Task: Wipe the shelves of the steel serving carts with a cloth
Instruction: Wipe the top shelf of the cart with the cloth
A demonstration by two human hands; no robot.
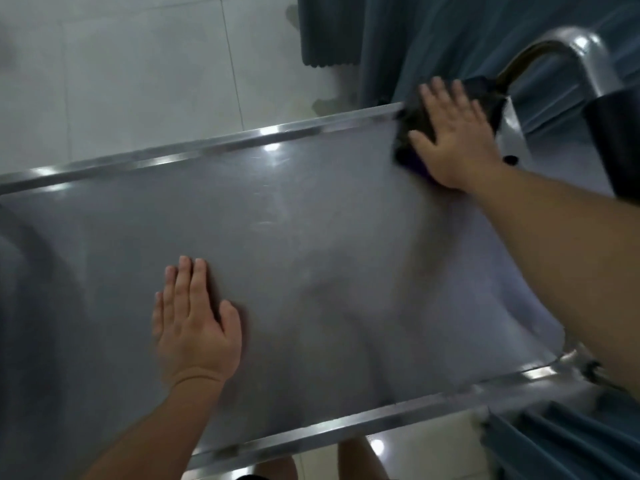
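The right hand (453, 136) lies flat with fingers straight and spread, pressing a dark cloth (412, 133) onto the far right corner of the steel cart's top shelf (294, 220), just beside the cart's curved handle (568, 53). The left hand (194, 317) rests palm down on the near left part of the shelf, fingers straight and together, holding nothing. Blue-grey curtains (433, 36) hang beyond the cart over a pale tiled floor (138, 64).

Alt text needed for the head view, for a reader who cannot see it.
A person's right hand presses a dark cloth flat onto the far right corner of a steel cart shelf. The left hand rests flat on the shelf nearer the person. Blue curtains hang behind, over a pale tiled floor.
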